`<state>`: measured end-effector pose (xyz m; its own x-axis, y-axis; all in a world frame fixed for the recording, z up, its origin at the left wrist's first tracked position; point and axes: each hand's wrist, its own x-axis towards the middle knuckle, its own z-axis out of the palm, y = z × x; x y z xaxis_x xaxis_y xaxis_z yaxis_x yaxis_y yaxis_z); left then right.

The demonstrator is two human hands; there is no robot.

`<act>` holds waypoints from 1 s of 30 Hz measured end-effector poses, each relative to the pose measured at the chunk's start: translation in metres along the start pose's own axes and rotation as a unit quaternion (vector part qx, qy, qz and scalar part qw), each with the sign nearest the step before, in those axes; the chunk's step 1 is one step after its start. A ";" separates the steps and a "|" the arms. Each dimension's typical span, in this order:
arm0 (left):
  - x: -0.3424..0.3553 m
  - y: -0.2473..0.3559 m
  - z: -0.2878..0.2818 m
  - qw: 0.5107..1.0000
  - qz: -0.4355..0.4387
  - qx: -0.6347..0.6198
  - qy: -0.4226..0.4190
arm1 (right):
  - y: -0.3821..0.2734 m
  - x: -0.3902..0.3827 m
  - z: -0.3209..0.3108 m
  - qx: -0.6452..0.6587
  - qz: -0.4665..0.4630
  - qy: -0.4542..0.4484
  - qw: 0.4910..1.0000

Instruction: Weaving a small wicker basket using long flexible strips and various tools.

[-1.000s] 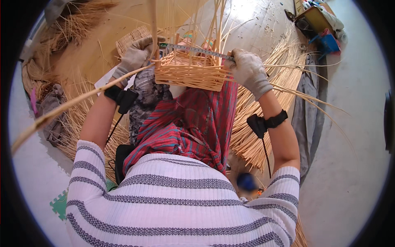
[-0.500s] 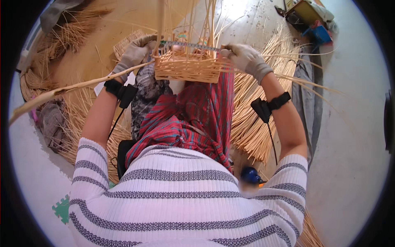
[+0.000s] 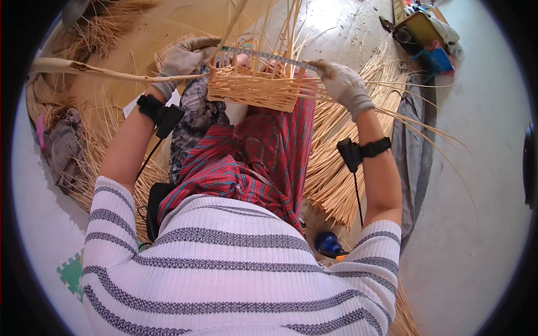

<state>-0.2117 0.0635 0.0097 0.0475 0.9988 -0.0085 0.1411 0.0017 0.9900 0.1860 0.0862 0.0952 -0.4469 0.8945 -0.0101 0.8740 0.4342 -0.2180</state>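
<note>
A half-woven wicker basket with tall upright stakes sits over my knees. Across its open top runs a narrow measuring tape, stretched between my two gloved hands. My left hand, in a pale work glove, is closed at the basket's left corner on the tape's end. Over at the right, just past the basket's corner, my right hand pinches the other end of the tape. A thick peeled stick juts leftward from the basket's left side, below my left hand. Fingertips of both hands are partly hidden.
A large bundle of willow rods lies on the floor at the right, beside grey cloth. More loose rods spread at the left. A blue container stands far right; a dark blue round object is by my right side.
The thick stick's far end has swung upward at the left. My right hand has moved slightly right and down, with the tape tilting that way. The basket has shifted slightly left.
</note>
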 end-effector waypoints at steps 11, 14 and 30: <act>-0.081 -0.028 0.008 0.983 -0.122 -0.013 0.133 | -0.031 -0.104 0.011 0.169 0.022 0.181 0.969; -0.117 -0.046 0.035 0.977 -0.159 -0.094 0.111 | -0.034 -0.137 0.065 0.415 0.123 0.061 0.900; -0.112 -0.037 0.064 0.956 -0.177 -0.121 0.199 | -0.013 -0.098 0.100 0.051 -0.022 0.138 0.989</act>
<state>-0.1590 -0.0519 -0.0355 -0.3487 0.8726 -0.3420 -0.1567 0.3055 0.9392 0.1992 -0.0179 0.0017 -0.4030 0.8758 0.2656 0.8243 0.4734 -0.3105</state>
